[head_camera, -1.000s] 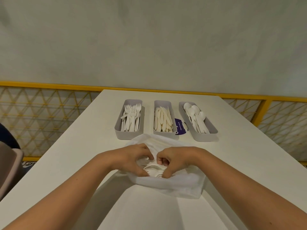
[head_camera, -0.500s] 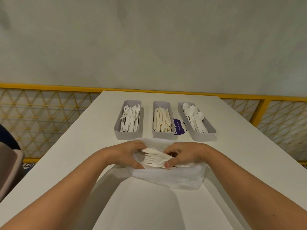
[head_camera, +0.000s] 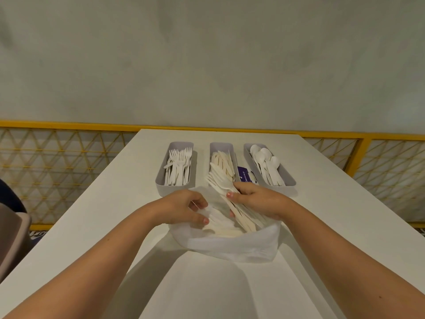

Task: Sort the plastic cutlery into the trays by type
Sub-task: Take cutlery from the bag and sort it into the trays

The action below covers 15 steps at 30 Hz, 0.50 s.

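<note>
A white plastic bag point(head_camera: 232, 247) of mixed cutlery lies on the white table in front of me. My right hand point(head_camera: 255, 200) grips a bundle of white plastic cutlery point(head_camera: 220, 183), forks among it, lifted partly out of the bag and pointing toward the trays. My left hand point(head_camera: 184, 208) pinches the bag's left rim. Behind the bag stand three grey trays: the left tray point(head_camera: 161, 180) holds forks, the middle tray point(head_camera: 222, 146) holds knives, the right tray point(head_camera: 287, 178) holds spoons.
A purple card point(head_camera: 243, 174) lies between the middle and right trays. The white table point(head_camera: 333, 215) ends at a yellow mesh railing point(head_camera: 59, 157) and a pale wall. A chair edge point(head_camera: 11, 238) shows at the far left.
My right hand has pulled the bundle of cutlery up and out of the bag toward the trays. My left hand moved from the bag's middle to its left rim.
</note>
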Each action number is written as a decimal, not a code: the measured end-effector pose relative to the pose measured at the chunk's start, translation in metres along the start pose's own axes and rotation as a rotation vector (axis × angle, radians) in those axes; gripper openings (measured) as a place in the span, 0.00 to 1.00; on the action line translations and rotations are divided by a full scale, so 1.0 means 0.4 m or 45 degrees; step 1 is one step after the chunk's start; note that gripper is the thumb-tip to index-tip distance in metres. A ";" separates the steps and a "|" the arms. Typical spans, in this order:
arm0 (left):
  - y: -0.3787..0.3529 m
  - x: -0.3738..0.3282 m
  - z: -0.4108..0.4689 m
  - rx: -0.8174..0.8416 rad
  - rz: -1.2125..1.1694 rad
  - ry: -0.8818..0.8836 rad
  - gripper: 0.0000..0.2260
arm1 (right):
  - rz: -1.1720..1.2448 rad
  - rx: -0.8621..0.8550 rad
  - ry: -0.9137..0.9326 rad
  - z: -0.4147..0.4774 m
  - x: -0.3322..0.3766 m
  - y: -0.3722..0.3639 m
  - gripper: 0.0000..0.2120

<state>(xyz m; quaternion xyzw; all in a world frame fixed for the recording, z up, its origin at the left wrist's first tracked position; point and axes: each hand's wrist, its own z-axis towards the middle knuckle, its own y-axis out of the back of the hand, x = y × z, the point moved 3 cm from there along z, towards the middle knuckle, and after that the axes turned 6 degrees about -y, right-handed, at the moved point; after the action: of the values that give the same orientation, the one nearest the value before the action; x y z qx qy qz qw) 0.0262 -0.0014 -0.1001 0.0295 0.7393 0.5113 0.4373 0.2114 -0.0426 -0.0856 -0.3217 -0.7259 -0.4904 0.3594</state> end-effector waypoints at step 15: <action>0.024 -0.120 0.022 -0.376 -0.370 -0.073 0.16 | 1.045 -0.154 0.125 0.038 0.042 0.016 0.10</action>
<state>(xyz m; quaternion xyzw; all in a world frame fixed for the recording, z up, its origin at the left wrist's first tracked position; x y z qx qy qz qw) 0.0578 -0.0142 -0.0638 -0.1275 0.6400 0.5447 0.5267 0.2045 -0.0244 -0.0726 -0.5809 -0.4895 -0.3630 0.5396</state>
